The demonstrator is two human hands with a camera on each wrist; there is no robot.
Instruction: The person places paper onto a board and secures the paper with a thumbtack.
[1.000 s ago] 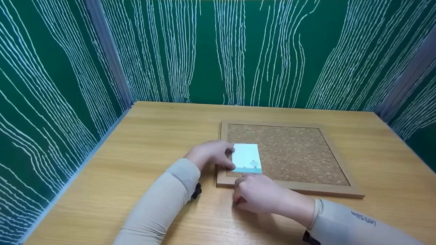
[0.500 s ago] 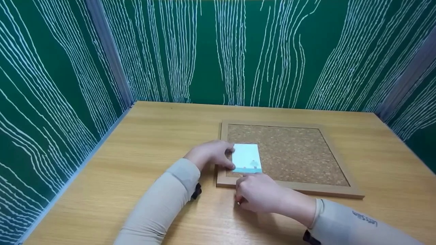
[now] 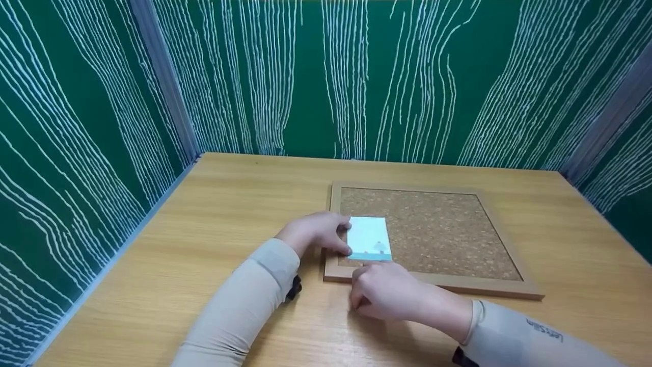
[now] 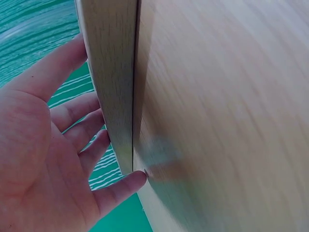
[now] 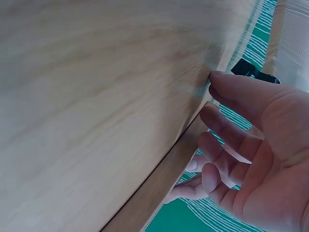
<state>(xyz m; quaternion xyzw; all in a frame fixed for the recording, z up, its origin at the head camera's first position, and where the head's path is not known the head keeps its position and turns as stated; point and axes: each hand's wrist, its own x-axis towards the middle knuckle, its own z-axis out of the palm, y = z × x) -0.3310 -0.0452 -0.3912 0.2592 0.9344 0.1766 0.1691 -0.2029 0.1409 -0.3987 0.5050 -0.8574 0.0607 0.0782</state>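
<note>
A white card (image 3: 369,235) with a pale blue bottom strip and a small tree print lies on the left part of the framed cork board (image 3: 433,229). My left hand (image 3: 318,229) spans the board's left frame, thumb and a finger at the card's left edge; the left wrist view shows those fingers fairly straight. At the board's front edge is my right hand (image 3: 384,290), its knuckles right below the card's bottom edge. In the right wrist view its fingers (image 5: 227,159) bend loosely, thumb apart from the index finger, with nothing visible between them.
The board's wooden frame (image 3: 473,287) rests on a light wood table (image 3: 229,204). Green walls (image 3: 310,76) with white wavy lines rise behind the table and at both sides. A dark clip-like piece (image 5: 253,71) shows past the thumb in the right wrist view.
The right hand shifts very slightly, and a small shiny spot seen at its fingertips half a second ago no longer shows. Left hand, card and board stay in place.
</note>
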